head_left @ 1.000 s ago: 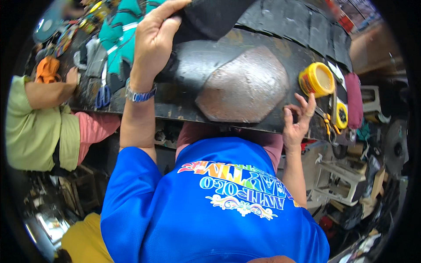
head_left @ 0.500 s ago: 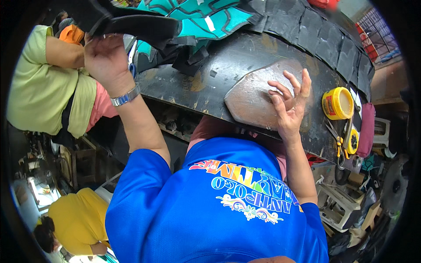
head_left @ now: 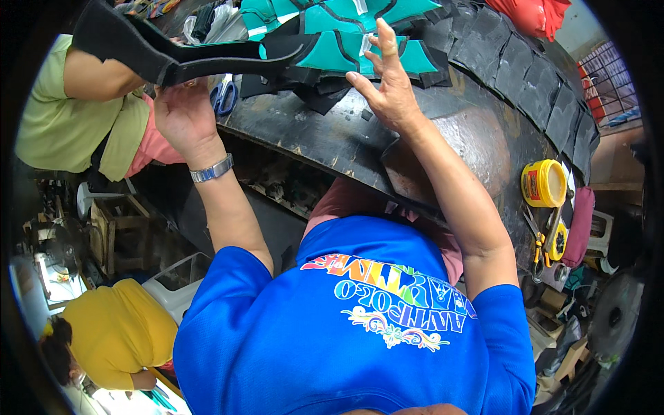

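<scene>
My left hand (head_left: 187, 121) is closed on the lower edge of a black, soft-looking piece (head_left: 155, 59), curved like a shoe upper, with teal showing inside. Its fingertips are mostly hidden by the piece, which is raised at the table's left end. My right hand (head_left: 391, 97) is open, fingers spread, in front of a pile of teal, black-edged pieces (head_left: 325, 52). I cannot tell whether it touches them. Beneath my right forearm lies a brownish flat slab (head_left: 477, 152), partly covered by the arm.
Overlapping black pieces (head_left: 512, 76) line the far right of the dark table (head_left: 290, 131). At right are a yellow tub (head_left: 543, 183), yellow-handled scissors (head_left: 538, 245) and a maroon roll (head_left: 578, 225). Blue-handled scissors (head_left: 223, 97) lie left. A person in light green (head_left: 48, 128) sits close by.
My right hand has moved from above the slab, up and left, to the teal pile. My left hand still holds the black piece, now lower and slightly right in view; the view has shifted.
</scene>
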`<state>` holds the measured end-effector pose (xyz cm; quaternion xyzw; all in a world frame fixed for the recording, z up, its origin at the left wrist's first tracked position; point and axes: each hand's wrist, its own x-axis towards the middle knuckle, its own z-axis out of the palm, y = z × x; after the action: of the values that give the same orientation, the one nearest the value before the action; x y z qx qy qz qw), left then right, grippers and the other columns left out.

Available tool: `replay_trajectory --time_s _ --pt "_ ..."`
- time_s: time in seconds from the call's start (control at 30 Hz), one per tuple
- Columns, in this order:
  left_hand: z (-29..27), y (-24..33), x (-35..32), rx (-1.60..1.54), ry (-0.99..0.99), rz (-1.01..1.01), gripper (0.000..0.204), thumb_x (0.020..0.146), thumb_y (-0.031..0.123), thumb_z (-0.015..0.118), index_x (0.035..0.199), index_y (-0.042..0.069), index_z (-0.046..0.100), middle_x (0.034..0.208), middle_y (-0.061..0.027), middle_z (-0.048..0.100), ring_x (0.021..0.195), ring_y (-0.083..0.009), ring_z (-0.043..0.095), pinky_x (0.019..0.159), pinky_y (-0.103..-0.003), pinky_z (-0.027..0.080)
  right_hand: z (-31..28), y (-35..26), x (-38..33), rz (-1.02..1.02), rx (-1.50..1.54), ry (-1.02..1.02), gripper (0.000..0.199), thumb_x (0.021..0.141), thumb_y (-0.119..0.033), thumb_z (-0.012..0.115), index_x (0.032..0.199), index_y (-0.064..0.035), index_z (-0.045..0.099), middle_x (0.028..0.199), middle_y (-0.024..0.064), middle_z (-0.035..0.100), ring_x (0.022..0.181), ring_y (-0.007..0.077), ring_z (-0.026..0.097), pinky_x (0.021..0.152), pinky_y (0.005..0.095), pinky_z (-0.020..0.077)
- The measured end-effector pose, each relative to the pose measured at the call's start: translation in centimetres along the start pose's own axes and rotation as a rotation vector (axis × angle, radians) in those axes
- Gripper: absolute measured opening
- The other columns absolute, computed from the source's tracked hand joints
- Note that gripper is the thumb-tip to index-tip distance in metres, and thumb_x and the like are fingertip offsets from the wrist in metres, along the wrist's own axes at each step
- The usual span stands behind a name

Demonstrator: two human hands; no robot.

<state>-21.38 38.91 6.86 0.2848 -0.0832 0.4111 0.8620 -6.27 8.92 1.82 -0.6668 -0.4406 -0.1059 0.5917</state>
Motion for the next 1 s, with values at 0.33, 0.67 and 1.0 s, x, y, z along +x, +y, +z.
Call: replay_trajectory --time_s 0.33,0.67,1.0 --pt "-0.8 6.3 0.0 -0.458 -0.235 0.238 0.049 0.088 0.005 0.035 0.132 -0.015 0.043 0.147 -0.032 0.041 0.139 -0.0403 0.039 0.118 -0.06 0.027 1.5 2.3 -0.1 0.152 -0.048 0.119 0.096 0.082 -0.014 0.076 0.159 -0.0154 0.018 0.137 0.0197 0.045 0.108 0.0297 0.054 0.091 0.0369 0.0505" --pt "10.9 -3.1 1.1 0.319 -0.885 0.408 0.03 0.094 0.021 0.057 0.112 -0.002 0.062 0.111 -0.0158 0.064 0.12 -0.0362 0.056 0.116 -0.06 0.03 -11.8 -4.2 -3.2 0.132 0.263 0.557 0.059 0.103 -0.039 0.055 0.151 -0.011 0.036 0.111 0.0056 0.064 0.09 0.0118 0.063 0.076 0.0259 0.0456" --pt "20.2 -16.1 -5.5 1.018 -1.799 0.633 0.006 0.071 0.002 0.065 0.075 0.001 0.061 0.114 -0.012 0.06 0.117 -0.0305 0.058 0.105 -0.04 0.048 -34.0 -10.8 -13.7 0.776 -0.974 0.233 0.064 0.097 -0.067 0.045 0.119 -0.0139 0.074 0.112 0.0151 0.069 0.11 0.0295 0.06 0.097 0.0406 0.0445"
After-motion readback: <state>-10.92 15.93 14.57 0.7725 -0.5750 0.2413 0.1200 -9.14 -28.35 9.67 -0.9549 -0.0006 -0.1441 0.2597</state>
